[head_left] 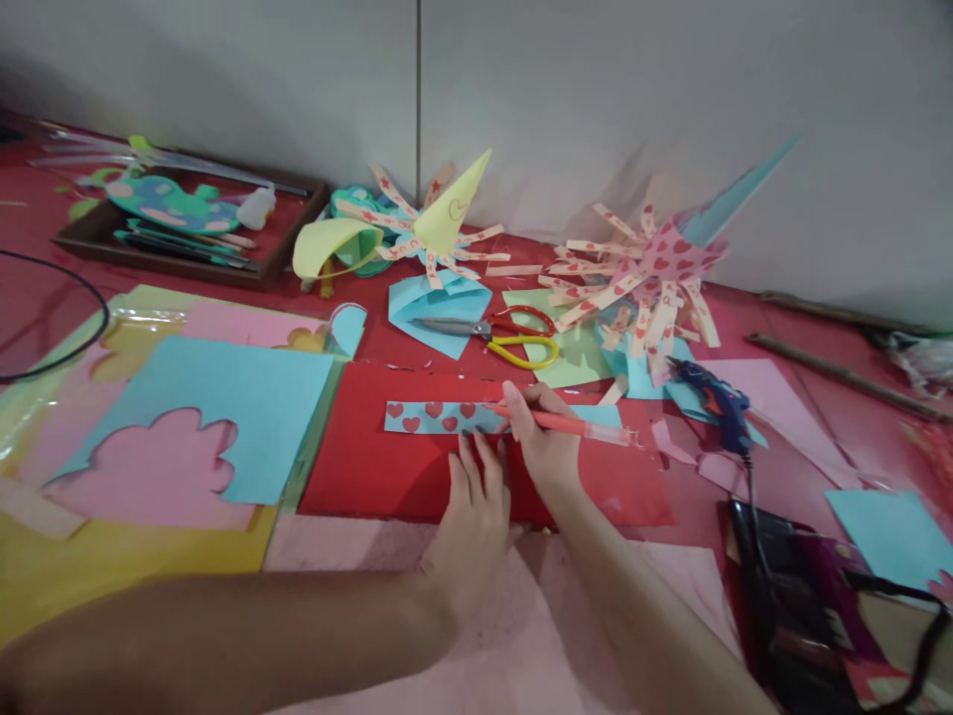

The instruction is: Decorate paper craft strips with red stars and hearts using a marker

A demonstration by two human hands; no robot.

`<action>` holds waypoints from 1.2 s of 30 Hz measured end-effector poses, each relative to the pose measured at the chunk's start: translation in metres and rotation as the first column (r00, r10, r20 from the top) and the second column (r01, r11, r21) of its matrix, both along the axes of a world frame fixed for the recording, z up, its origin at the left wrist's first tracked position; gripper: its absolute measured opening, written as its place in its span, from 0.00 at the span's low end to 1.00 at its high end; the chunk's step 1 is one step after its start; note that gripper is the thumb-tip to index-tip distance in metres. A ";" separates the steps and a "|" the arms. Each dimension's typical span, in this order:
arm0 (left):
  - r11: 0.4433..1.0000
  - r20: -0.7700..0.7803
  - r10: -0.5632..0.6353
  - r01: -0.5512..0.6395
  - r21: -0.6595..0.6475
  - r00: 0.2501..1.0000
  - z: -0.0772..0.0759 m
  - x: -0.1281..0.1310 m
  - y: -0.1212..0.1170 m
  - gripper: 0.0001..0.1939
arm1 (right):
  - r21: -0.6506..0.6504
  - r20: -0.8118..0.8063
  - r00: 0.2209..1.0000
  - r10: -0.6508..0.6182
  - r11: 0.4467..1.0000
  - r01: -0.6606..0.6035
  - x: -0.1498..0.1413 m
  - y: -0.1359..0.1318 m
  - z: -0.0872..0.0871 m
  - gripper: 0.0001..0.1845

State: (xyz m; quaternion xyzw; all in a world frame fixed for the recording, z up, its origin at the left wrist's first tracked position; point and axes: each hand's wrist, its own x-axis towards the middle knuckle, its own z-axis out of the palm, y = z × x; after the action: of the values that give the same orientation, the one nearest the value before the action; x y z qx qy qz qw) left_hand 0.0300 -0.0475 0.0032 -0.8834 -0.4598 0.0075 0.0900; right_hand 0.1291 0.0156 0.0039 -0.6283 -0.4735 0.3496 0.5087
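Note:
A light blue paper strip (432, 417) with several red hearts on its left part lies across a red board (357, 467). My left hand (476, 497) rests below it, fingers stretched out, the fingertips at the strip's lower edge. Closed around a red pen (562, 422), my right hand (547, 447) is over the strip, with the pen's tip by the hearts. Part of the strip is hidden under this hand, and its plain right end shows beyond. Just behind the board are scissors (483, 328) with one red and one yellow handle loop.
Paper cone crafts, one yellow (451, 214) and one blue-tipped (674, 253), stand by the wall. A blue glue gun (719, 397) with a cord lies right. Cut coloured sheets (275, 397) and a wooden tray (279, 243) of brushes are left. A black purse (781, 606) lies at lower right.

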 end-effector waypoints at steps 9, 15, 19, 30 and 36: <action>0.994 -0.113 -0.032 0.043 0.097 0.993 -0.001 0.001 0.001 0.34 | -0.090 -0.114 0.992 0.046 0.994 -0.057 -0.002 0.001 0.002 0.21; 0.989 -0.159 -0.039 0.061 0.134 0.986 0.000 0.001 0.001 0.32 | -0.081 -0.032 0.999 0.034 0.996 -0.036 0.000 0.003 -0.003 0.22; 0.986 -0.138 -0.037 0.058 0.158 0.990 -0.002 0.002 0.000 0.34 | -0.119 -0.052 0.997 0.064 0.990 -0.070 0.001 0.003 -0.004 0.21; 0.980 -0.143 -0.032 0.059 0.191 0.989 -0.003 0.001 0.000 0.34 | -0.101 0.039 0.995 0.088 0.991 -0.083 0.002 0.004 -0.008 0.18; 0.979 -0.152 -0.028 0.059 0.198 0.988 -0.004 0.002 0.000 0.36 | -0.135 -0.001 0.995 0.100 0.986 -0.099 0.002 0.003 -0.008 0.19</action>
State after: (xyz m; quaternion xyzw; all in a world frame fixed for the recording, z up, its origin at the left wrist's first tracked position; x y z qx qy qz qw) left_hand 0.0317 -0.0474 -0.0007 -0.8766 -0.4307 0.0245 0.2130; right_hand 0.1310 0.0182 -0.0041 -0.6377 -0.4810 0.4040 0.4457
